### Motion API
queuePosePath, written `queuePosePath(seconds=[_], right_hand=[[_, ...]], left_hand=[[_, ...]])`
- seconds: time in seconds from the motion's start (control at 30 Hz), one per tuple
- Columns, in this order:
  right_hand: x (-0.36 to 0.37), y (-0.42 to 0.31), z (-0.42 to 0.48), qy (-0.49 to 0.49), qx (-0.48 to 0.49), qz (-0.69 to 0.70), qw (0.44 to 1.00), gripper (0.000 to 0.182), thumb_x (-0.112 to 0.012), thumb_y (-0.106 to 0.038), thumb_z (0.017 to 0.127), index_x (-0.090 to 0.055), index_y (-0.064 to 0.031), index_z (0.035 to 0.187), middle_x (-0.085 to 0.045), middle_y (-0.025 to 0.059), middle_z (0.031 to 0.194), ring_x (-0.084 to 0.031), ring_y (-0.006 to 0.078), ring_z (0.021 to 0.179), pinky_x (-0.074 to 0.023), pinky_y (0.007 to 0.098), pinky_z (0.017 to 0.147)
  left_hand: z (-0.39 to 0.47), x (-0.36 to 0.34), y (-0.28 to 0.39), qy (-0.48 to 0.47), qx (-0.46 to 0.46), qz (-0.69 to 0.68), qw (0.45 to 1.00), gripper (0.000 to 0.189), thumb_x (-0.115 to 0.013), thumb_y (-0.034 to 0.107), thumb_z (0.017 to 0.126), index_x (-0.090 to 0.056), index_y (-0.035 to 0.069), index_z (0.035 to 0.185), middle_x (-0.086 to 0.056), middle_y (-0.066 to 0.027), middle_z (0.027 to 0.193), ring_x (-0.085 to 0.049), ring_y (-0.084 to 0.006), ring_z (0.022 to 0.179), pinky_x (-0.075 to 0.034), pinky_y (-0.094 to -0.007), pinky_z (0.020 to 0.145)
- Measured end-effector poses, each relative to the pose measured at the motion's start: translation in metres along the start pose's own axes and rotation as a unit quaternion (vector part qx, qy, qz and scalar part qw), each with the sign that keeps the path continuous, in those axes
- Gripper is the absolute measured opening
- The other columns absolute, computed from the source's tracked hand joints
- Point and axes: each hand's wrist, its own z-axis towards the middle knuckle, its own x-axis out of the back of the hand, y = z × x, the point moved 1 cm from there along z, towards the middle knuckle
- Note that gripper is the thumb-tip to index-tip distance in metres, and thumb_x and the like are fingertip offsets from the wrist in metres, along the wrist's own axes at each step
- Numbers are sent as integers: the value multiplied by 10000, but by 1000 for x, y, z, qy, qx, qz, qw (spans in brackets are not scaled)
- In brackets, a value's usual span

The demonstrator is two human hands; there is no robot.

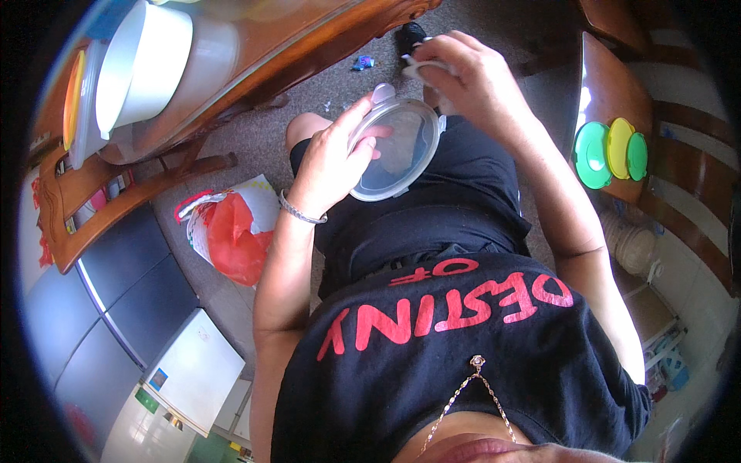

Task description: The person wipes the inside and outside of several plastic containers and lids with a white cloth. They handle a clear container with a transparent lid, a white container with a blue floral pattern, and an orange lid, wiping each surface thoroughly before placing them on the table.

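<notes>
My left hand (pixel 341 150), with a bracelet at its wrist, grips a clear round plastic container lid (pixel 396 165) by its left edge. The lid is tilted above my lap, and a pull tab stands up from its far rim. Fingers of that hand show through the clear plastic. Beyond the lid's upper right, apart from it, my right hand (pixel 472 72) pinches a soft white piece (pixel 428 70), likely tissue or cloth. This piece is blurred and partly covered by the fingers.
On the wooden table (pixel 272 63) at left stand a white plastic tub (pixel 145 69) and lids on edge. Green and yellow lids (pixel 620 147) rest on a wooden chair seat (pixel 613 92) at right. A bin with a red bag (pixel 231 237) and a blue wrapper (pixel 363 62) are on the floor.
</notes>
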Motion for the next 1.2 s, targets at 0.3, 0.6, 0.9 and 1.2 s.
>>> queuePosePath(seconds=[0.3,0.6,0.9,1.2], right_hand=[[-5,2,7,-34,0,-16,999,120,-614,-193,796,-617,-125,895,-597,101,872,-630,274,820,-514,378,687],[-12,-38,-5,-37,79,-57,995,149,-618,-150,760,-552,-114,888,-559,90,827,-617,281,766,-510,379,615],[-9,-8,-10,49,-36,-61,996,166,-611,-213,819,-584,-133,963,-597,57,860,-630,221,767,-500,358,641],[-6,-13,-6,-25,17,-71,997,112,-596,-215,824,-600,-164,924,-586,47,879,-632,225,781,-504,356,641]], left_hand=[[0,0,5,-7,5,-25,1000,425,-482,16,871,-388,-39,1281,-666,-151,980,-666,-187,826,-528,-267,692],[4,-1,13,27,28,-15,999,375,-470,-2,868,-451,-23,1242,-664,-146,964,-658,-149,771,-515,-248,662],[-5,5,2,53,87,-154,983,450,-450,41,906,-328,-33,1333,-626,-155,1074,-634,-127,770,-465,-174,563],[-11,7,0,55,25,-150,987,425,-453,64,918,-350,0,1325,-619,-153,1096,-642,-125,781,-458,-164,564]])
